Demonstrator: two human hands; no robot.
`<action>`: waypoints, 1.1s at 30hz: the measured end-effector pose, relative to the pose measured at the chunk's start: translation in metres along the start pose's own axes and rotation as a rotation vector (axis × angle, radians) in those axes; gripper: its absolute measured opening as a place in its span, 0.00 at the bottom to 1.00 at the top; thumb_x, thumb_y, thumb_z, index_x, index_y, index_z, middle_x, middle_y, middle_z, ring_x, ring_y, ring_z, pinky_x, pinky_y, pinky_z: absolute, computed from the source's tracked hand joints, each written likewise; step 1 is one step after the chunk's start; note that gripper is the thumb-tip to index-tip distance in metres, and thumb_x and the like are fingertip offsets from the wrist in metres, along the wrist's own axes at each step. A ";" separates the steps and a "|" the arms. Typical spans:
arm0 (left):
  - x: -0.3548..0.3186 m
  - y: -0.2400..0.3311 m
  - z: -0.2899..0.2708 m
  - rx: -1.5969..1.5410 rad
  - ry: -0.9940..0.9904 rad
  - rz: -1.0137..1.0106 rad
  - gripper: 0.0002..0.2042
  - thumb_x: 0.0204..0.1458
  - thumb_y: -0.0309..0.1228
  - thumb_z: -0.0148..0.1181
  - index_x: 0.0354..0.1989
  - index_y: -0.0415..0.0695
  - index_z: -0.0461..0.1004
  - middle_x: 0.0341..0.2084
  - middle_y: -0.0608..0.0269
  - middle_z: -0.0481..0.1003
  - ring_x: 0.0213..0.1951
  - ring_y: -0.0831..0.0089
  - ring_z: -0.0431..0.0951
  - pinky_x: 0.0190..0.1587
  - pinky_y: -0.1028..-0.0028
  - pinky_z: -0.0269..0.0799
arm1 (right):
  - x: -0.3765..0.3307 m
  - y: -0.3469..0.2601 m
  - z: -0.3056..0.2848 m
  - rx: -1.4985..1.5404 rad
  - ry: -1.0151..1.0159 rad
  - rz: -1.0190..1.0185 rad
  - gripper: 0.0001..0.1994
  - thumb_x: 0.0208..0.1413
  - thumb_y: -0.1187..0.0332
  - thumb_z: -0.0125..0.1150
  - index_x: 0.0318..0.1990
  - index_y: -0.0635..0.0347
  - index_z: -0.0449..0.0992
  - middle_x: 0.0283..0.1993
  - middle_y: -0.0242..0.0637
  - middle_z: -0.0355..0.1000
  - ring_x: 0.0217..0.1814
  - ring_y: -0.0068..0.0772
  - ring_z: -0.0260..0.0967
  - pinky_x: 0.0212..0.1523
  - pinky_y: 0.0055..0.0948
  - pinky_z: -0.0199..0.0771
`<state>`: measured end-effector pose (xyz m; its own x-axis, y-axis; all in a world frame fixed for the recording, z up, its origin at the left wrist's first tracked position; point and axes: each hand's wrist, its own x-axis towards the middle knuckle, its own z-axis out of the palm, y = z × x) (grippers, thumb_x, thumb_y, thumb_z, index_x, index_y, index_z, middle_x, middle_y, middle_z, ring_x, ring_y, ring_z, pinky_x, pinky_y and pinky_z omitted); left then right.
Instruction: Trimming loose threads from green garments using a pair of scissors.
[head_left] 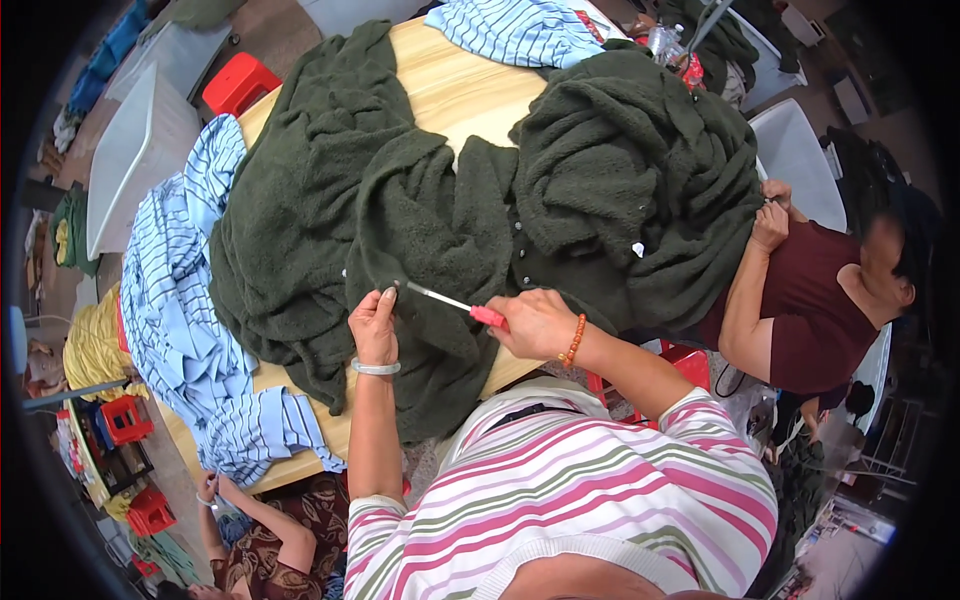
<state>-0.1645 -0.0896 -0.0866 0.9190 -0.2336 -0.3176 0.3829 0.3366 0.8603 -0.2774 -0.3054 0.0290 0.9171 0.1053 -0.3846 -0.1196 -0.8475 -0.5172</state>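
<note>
A heap of dark green fuzzy garments [420, 200] covers most of a wooden table [455, 95]. My left hand [374, 325] presses flat on the green cloth near the table's front edge, a pale bangle on its wrist. My right hand [535, 322], with an orange bead bracelet, grips the red handle of a thin metal tool [450, 302]. The tool's tip points left and meets the cloth just above my left fingers.
Blue-and-white striped garments [180, 300] hang over the table's left edge, with more at the far end [520, 30]. A person in a maroon top [810, 300] handles green cloth at the right. Another person [270, 545] sits lower left. Red stools [240, 82] and white tubs [140, 150] stand around.
</note>
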 end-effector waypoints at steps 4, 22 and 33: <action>0.017 0.004 0.021 -0.007 -0.029 0.027 0.02 0.50 0.22 0.61 0.29 0.43 0.75 0.23 0.76 0.74 0.22 0.90 0.67 0.23 0.87 0.57 | -0.006 0.010 -0.006 0.038 0.011 0.012 0.12 0.48 0.59 0.57 0.35 0.56 0.74 0.30 0.48 0.74 0.37 0.53 0.72 0.38 0.48 0.70; 0.034 -0.056 0.053 0.939 -0.202 0.104 0.07 0.45 0.27 0.63 0.28 0.36 0.76 0.20 0.68 0.75 0.24 0.83 0.71 0.27 0.81 0.66 | -0.036 0.066 0.018 0.057 0.092 0.274 0.14 0.51 0.59 0.55 0.41 0.56 0.73 0.34 0.48 0.74 0.40 0.52 0.71 0.42 0.46 0.69; 0.040 -0.058 0.034 0.525 -0.243 -0.031 0.04 0.48 0.25 0.61 0.23 0.39 0.76 0.18 0.75 0.72 0.21 0.87 0.66 0.25 0.82 0.63 | -0.035 0.055 0.015 0.059 0.011 0.211 0.12 0.50 0.61 0.55 0.37 0.58 0.74 0.33 0.50 0.74 0.38 0.53 0.71 0.39 0.47 0.69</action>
<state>-0.1531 -0.1490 -0.1354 0.8364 -0.4601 -0.2979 0.2539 -0.1566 0.9545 -0.3221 -0.3478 0.0029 0.8734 -0.0768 -0.4809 -0.3307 -0.8184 -0.4699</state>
